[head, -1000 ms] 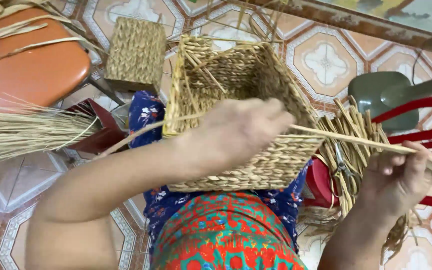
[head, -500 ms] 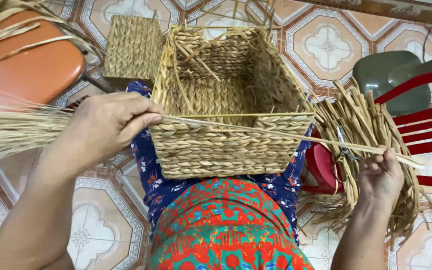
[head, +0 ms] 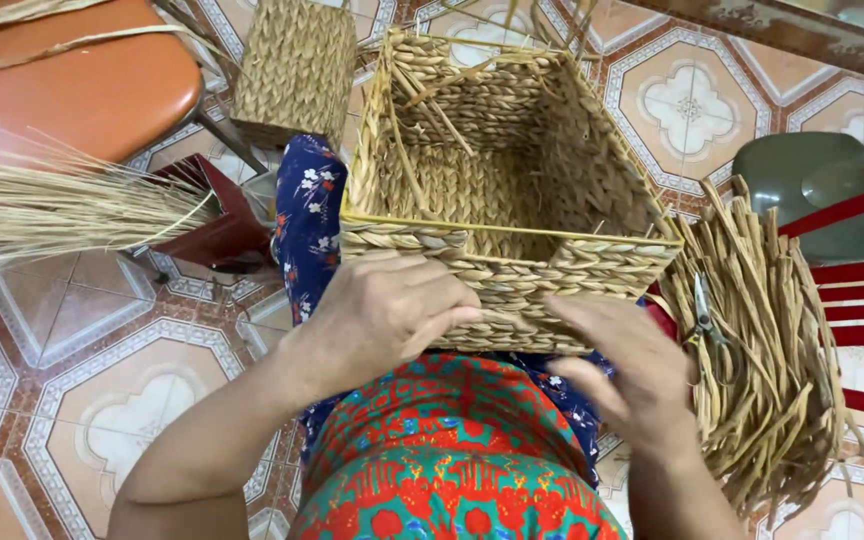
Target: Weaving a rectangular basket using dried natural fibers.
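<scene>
Patterned tile floor (head: pixel 82 330) under reed bundle (head: pixel 762 370) (scissors (head: pixel 702 310) atop)

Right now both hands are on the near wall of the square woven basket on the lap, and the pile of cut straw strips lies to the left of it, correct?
Not quite. The head view shows the left hand and right hand at the near wall of the woven basket, but the pile of cut straw strips lies to its right, not its left.

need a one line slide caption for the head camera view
Both hands, left hand and right hand, press on the near wall of a square woven basket on the lap, beside a bundle of straw strips.
</scene>
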